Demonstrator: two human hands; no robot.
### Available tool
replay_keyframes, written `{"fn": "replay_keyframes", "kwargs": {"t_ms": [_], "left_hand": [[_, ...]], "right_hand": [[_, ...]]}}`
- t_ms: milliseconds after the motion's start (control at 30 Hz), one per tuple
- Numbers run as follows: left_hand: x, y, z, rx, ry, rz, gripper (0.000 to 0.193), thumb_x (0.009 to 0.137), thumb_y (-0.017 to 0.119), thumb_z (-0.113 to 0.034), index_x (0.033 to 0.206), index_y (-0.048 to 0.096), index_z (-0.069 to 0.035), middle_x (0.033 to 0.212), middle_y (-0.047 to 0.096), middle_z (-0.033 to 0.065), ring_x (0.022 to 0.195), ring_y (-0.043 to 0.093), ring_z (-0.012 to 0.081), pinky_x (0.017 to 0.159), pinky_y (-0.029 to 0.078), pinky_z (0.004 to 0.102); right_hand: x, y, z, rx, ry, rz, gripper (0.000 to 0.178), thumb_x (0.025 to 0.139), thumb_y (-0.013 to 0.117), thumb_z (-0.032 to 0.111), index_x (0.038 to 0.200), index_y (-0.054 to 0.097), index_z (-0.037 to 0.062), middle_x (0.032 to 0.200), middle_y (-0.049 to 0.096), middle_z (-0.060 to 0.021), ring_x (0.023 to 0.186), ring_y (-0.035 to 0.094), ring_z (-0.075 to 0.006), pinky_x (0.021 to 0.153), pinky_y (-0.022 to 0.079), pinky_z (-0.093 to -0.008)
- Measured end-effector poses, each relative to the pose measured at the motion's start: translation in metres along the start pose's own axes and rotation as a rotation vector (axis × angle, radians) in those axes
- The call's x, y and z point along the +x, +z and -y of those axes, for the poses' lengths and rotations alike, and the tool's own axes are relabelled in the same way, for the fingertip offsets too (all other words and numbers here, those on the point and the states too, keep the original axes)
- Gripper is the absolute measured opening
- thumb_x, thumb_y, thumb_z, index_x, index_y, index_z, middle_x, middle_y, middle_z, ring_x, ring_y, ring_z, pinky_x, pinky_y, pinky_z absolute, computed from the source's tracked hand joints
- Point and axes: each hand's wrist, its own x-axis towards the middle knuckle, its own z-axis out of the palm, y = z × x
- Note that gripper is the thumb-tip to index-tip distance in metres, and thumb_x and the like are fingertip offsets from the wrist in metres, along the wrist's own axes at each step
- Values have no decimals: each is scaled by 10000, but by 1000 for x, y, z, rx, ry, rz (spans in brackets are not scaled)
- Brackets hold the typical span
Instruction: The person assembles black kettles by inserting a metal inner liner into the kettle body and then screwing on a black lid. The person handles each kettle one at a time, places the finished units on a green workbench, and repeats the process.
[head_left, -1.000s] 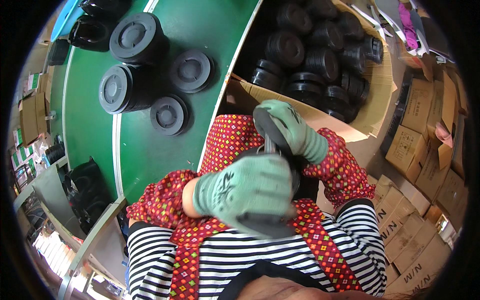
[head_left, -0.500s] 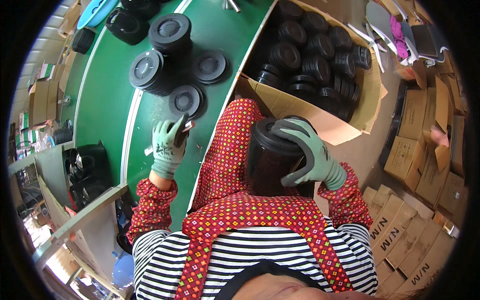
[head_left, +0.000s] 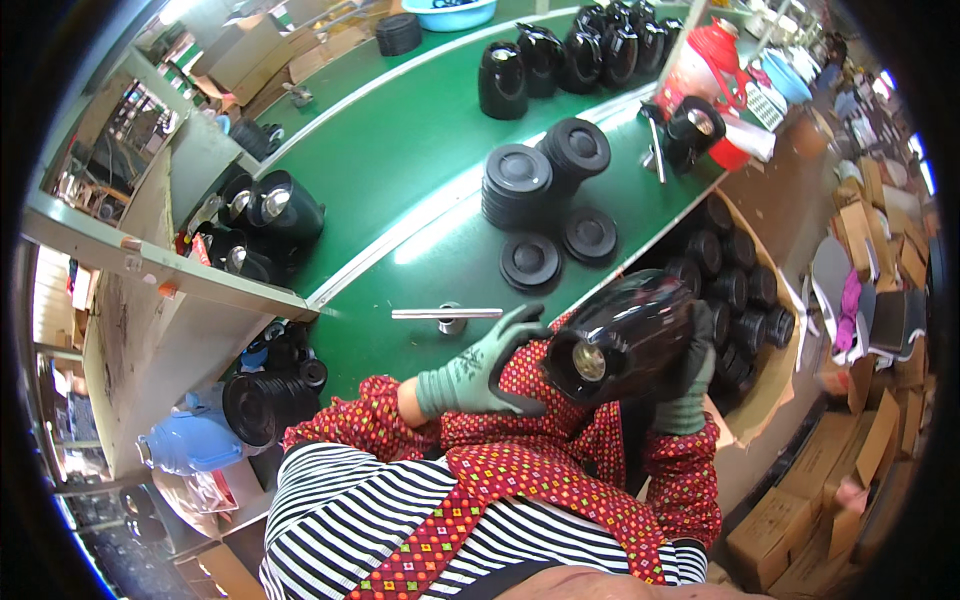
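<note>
My right hand [head_left: 690, 365] grips a glossy black flask body [head_left: 630, 325] by its far-right end, holding it on its side above my lap. The round opening with a silvery inside faces toward me and to the left. My left hand [head_left: 490, 365] is open beside that opening, fingers apart and nothing in them; whether it touches the flask is unclear. Both hands wear grey-green gloves with dark palms. Just beyond the left hand, a T-handled metal tool [head_left: 447, 316] is on the green table [head_left: 390, 215]. Stacks of round black discs [head_left: 520, 175] stand farther off.
A carton [head_left: 790, 370] of black round parts stands at my right, against the table. Glossy black flask bodies [head_left: 503, 82] line the far side, with more [head_left: 285, 205] at left. A red flask [head_left: 712, 50] is far right; flattened cartons [head_left: 800, 500] lie lower right.
The flask body has gone from upright on my lap to tilted on its side. My left hand has let go of the metal tool and come to the flask. The view has swung left.
</note>
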Motion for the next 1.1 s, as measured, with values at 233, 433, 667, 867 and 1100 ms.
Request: {"fn": "replay_keyframes", "kwargs": {"t_ms": [233,433,667,867,1100], "left_hand": [[-31,-84,-15,-490,-443,-528,384,987,665,-60,1348,579,38,1213,688,126,1100,695,224,922,598,366],[42,-183,109,-322,-399,-896,358,1017,717,-266,1199,658,37,1072,699,79,965,689,157,801,626,328],[187,-251,255,-189,-511,-1091,295,901,838,-332,1008,750,-71,728,647,4,613,600,128,591,504,311],[201,-263,259,328,-678,-982,821,796,838,-576,1360,614,-24,1208,704,245,1120,685,392,969,543,436],[13,-275,189,1089,-649,-1070,1122,769,881,-365,1608,219,-21,1627,261,304,1490,366,449,1169,441,438]], "right_hand": [[17,93,-75,-154,295,123,516,1106,419,419,1413,594,44,1375,636,-124,1202,624,-228,1034,496,-383],[13,42,-139,-1068,-486,422,507,884,746,105,1357,609,-15,1286,670,-192,1158,657,-327,1009,511,-424],[21,46,-146,-1216,-569,478,427,864,773,188,1251,672,38,1216,702,-173,1109,662,-380,987,505,-468],[22,39,-149,-1169,-490,456,400,854,725,92,1244,693,11,1207,707,-190,1130,657,-389,999,506,-473],[22,41,-150,-1168,-497,485,397,862,708,96,1250,697,13,1199,707,-192,1114,660,-389,993,507,-475]]}}
